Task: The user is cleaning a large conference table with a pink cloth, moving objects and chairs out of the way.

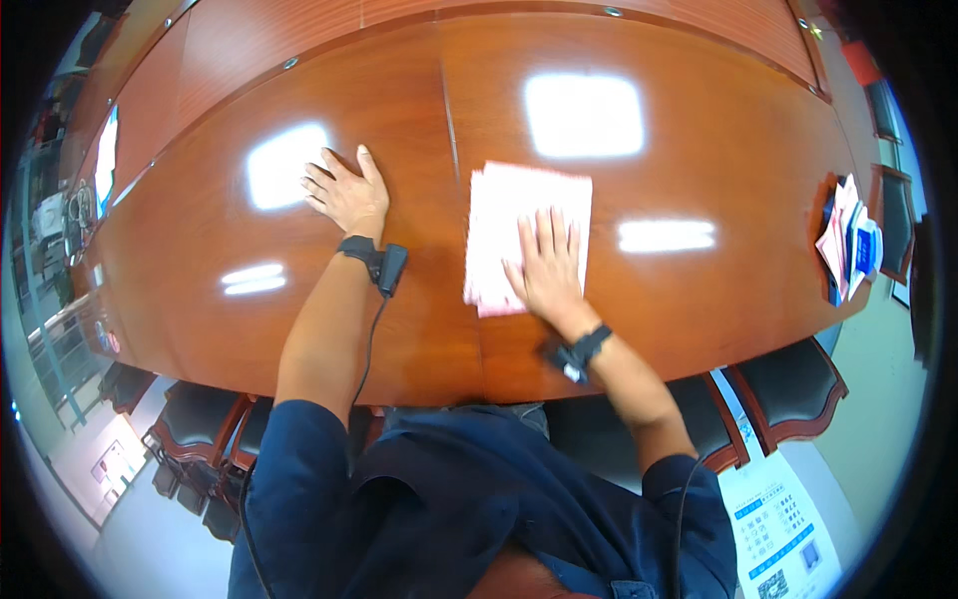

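Observation:
A stack of pale sheets with pink edges (498,224), perhaps paper or cloth, lies on the polished wooden table (419,322). Its layers are slightly out of line at the left and lower edges. My right hand (550,262) rests on the lower right part of the stack, palm down, fingers pointing away from me and holding nothing. To the left of the stack, my left hand (348,191) is spread over the tabletop with its thumb apart, also holding nothing. A black strap with a small device (391,269) sits on my left wrist, and another strapped device (576,358) is on my right wrist.
Papers and packets (849,239) stand in a pile near the table's right end. A coil of cable (78,217) lies at the far left. Dark chairs (786,389) line the near edge. A printed poster (778,524) is at the lower right.

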The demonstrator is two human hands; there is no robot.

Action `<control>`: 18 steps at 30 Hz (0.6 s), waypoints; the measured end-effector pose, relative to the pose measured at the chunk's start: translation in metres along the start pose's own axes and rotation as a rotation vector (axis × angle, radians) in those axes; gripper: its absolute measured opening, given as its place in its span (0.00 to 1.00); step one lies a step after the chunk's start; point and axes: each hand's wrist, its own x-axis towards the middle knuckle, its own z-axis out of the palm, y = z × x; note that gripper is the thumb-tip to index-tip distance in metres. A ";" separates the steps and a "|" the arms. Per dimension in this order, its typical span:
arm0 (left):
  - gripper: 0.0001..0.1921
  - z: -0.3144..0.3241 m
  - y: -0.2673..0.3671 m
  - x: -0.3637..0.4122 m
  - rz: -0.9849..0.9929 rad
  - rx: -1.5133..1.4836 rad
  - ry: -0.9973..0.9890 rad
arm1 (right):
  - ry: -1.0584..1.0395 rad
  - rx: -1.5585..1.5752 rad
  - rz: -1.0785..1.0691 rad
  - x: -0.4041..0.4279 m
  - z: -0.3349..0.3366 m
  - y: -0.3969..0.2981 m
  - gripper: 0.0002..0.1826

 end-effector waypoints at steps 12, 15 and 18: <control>0.41 -0.004 -0.009 0.001 -0.032 0.059 0.007 | 0.214 -0.242 0.102 0.319 -0.001 0.097 0.40; 0.41 -0.004 -0.004 0.002 -0.019 0.033 0.015 | 0.206 -0.529 0.193 0.309 -0.026 0.214 0.42; 0.41 0.003 0.005 0.000 -0.007 -0.015 -0.031 | 0.308 -0.575 0.428 0.246 -0.057 0.350 0.40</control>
